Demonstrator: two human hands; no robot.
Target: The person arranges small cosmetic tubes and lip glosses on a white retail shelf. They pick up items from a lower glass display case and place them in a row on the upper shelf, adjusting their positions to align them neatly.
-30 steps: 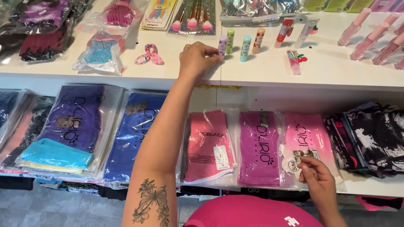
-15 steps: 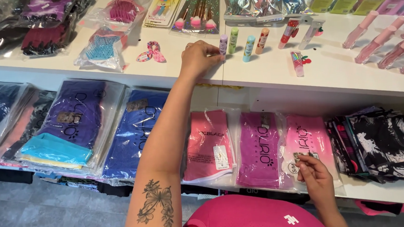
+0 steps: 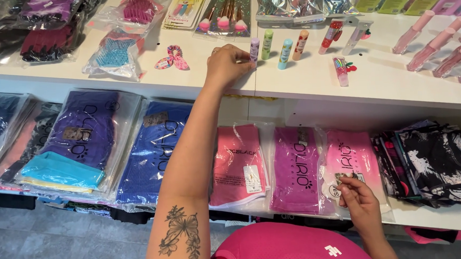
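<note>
Head view: two white shelves of packed goods, seen from above.
Left hand (image 3: 228, 65): reaches to 12 o'clock on the upper shelf (image 3: 312, 83), fingers bunched and pinching the lilac balm tube (image 3: 254, 49) near its base.
Lilac balm tube: upright, first in a short row with the green tube (image 3: 267, 44), blue tube (image 3: 285, 54) and peach tube (image 3: 300, 45) standing just beside it toward 3 o'clock.
Right hand (image 3: 362, 205): low at 5 o'clock, fingertips pinched on a small dark tag (image 3: 345, 178) over the pink packet (image 3: 350, 165) on the lower shelf.
Nearby: a patterned scrunchie (image 3: 172, 59) at 9 o'clock of the left hand.
Doing it well: by my judgement, a light grip low on the tube and a level wrist keep it from tipping its neighbours.
</note>
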